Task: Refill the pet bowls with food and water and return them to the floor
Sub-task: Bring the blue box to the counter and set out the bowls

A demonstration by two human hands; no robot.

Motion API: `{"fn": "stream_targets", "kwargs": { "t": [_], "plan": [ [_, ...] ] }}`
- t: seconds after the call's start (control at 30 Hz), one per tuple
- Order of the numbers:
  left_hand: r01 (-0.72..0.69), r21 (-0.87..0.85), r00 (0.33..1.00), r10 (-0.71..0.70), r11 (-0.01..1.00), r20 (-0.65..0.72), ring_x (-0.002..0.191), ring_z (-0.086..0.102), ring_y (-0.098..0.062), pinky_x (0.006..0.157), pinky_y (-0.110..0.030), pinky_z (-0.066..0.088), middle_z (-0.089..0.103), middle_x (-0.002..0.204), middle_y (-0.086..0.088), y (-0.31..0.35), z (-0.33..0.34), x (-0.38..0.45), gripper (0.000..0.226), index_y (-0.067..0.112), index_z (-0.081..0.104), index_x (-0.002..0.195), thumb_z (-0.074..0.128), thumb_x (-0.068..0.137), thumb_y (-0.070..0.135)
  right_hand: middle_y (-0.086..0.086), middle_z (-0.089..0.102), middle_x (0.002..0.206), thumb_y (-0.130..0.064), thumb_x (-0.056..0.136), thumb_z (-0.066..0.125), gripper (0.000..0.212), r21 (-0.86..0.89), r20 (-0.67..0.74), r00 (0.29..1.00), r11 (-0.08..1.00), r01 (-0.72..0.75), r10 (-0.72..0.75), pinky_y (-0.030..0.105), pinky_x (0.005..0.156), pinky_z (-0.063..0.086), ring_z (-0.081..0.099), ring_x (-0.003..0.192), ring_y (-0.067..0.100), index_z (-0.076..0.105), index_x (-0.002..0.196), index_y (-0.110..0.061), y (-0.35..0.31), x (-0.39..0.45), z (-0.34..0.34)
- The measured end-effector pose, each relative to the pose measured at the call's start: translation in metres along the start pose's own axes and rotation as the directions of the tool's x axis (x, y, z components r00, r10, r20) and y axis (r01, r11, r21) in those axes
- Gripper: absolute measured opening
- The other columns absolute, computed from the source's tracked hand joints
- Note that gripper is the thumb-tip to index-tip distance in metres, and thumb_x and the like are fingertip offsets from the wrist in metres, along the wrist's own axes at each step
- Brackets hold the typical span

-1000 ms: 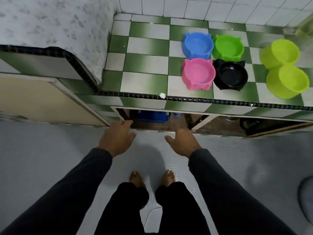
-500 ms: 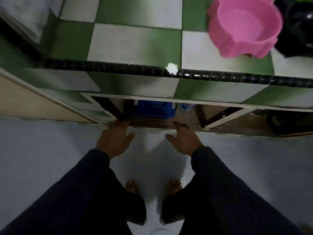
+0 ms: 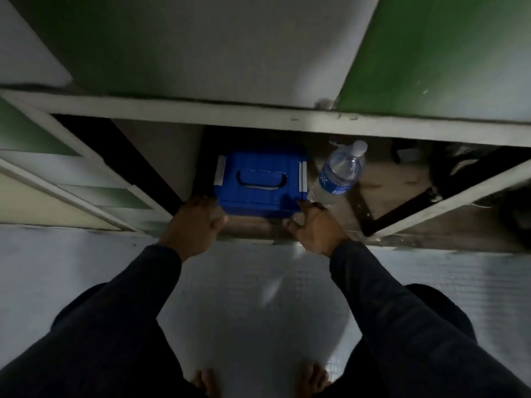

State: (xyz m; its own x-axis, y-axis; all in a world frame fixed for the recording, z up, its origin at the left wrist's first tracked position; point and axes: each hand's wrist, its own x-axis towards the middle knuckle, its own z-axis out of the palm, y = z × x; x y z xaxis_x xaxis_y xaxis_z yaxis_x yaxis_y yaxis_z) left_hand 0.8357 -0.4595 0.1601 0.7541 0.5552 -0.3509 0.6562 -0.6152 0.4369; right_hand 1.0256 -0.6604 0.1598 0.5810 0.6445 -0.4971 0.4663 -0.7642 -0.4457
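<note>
A blue plastic box (image 3: 260,182) with a dark handle on its lid sits inside the open cabinet under the tiled counter. A clear water bottle (image 3: 337,175) with a blue label stands right beside it, leaning slightly. My left hand (image 3: 192,224) reaches the box's front left corner, fingers spread, fingertips at the box's edge. At the front right corner is my right hand (image 3: 314,226), its fingers between the box and the bottle's base. Neither hand closes around anything. The pet bowls are out of view.
The counter's green and white tiled front (image 3: 258,53) hangs close overhead. An open cabinet door (image 3: 431,202) angles out at the right, another door frame (image 3: 86,179) at the left. Dark, unclear objects fill the right compartment (image 3: 465,165). My bare feet rest on the pale floor (image 3: 253,297).
I have crouched much lower, so the counter top and bowls left the view. Both hands moved forward into the cabinet opening, up to the blue box's front corners.
</note>
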Motion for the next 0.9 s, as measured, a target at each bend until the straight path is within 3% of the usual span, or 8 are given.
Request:
{"fn": "stream_targets", "kwargs": {
  "t": [0.17, 0.43, 0.53, 0.63, 0.8, 0.9],
  "plan": [
    [-0.029, -0.051, 0.997, 0.026, 0.998, -0.071, 0.137, 0.044, -0.035, 0.113, -0.041, 0.037, 0.044, 0.152, -0.017, -0.009, 0.016, 0.034, 0.058, 0.016, 0.04, 0.156, 0.053, 0.104, 0.04, 0.014, 0.041, 0.154, -0.056, 0.098, 0.051, 0.074, 0.057, -0.044, 0.999, 0.998, -0.012, 0.015, 0.037, 0.111, 0.038, 0.044, 0.137, 0.031, 0.025, 0.158, -0.021, 0.005, 0.033, 0.005],
    [0.013, -0.312, 0.997, -0.036, 0.95, -0.067, 0.142, 0.045, -0.025, 0.116, -0.04, 0.038, 0.046, 0.156, -0.002, -0.031, 0.04, 0.086, 0.061, 0.029, 0.038, 0.157, 0.052, 0.102, 0.05, 0.013, 0.042, 0.144, -0.061, 0.095, 0.051, 0.072, 0.215, -0.089, 0.995, 0.976, -0.022, 0.042, 0.041, 0.108, 0.045, 0.053, 0.124, 0.029, 0.024, 0.157, -0.035, 0.016, 0.076, 0.014],
    [0.017, -0.387, 0.997, -0.044, 0.922, -0.061, 0.143, 0.044, -0.023, 0.117, -0.042, 0.038, 0.046, 0.157, 0.0, -0.035, 0.047, 0.101, 0.063, 0.032, 0.034, 0.158, 0.054, 0.101, 0.05, 0.011, 0.044, 0.144, -0.069, 0.09, 0.051, 0.076, 0.309, -0.104, 0.994, 0.951, -0.012, 0.046, 0.044, 0.105, 0.049, 0.057, 0.12, 0.028, 0.021, 0.155, -0.045, 0.018, 0.091, 0.018],
    [-0.012, -0.43, 0.995, -0.03, 0.903, -0.091, 0.145, 0.042, -0.022, 0.116, -0.035, 0.036, 0.043, 0.159, -0.001, -0.032, 0.051, 0.114, 0.064, 0.027, 0.032, 0.16, 0.057, 0.102, 0.041, 0.011, 0.047, 0.143, -0.072, 0.088, 0.05, 0.077, 0.349, -0.126, 0.991, 0.937, -0.005, 0.052, 0.044, 0.101, 0.052, 0.06, 0.116, 0.028, 0.017, 0.153, -0.05, 0.02, 0.103, 0.021],
    [-0.07, -0.411, 0.989, 0.009, 0.909, -0.148, 0.154, 0.024, -0.019, 0.126, -0.036, 0.02, 0.026, 0.166, 0.002, -0.032, 0.054, 0.141, 0.067, 0.02, 0.028, 0.161, 0.058, 0.103, 0.033, 0.014, 0.034, 0.154, -0.064, 0.096, 0.046, 0.073, 0.248, -0.176, 0.983, 0.969, -0.016, 0.061, 0.039, 0.105, 0.048, 0.053, 0.125, 0.034, 0.011, 0.158, -0.044, 0.017, 0.121, 0.021],
    [-0.068, -0.413, 0.99, 0.012, 0.908, -0.138, 0.155, 0.022, -0.021, 0.126, -0.04, 0.02, 0.022, 0.168, 0.0, -0.035, 0.056, 0.156, 0.069, 0.022, 0.024, 0.161, 0.058, 0.102, 0.037, 0.015, 0.023, 0.16, -0.062, 0.098, 0.043, 0.074, 0.187, -0.184, 0.982, 0.982, -0.006, 0.041, 0.043, 0.111, 0.039, 0.045, 0.134, 0.037, 0.007, 0.159, -0.04, 0.016, 0.128, 0.021]
  ]
}}
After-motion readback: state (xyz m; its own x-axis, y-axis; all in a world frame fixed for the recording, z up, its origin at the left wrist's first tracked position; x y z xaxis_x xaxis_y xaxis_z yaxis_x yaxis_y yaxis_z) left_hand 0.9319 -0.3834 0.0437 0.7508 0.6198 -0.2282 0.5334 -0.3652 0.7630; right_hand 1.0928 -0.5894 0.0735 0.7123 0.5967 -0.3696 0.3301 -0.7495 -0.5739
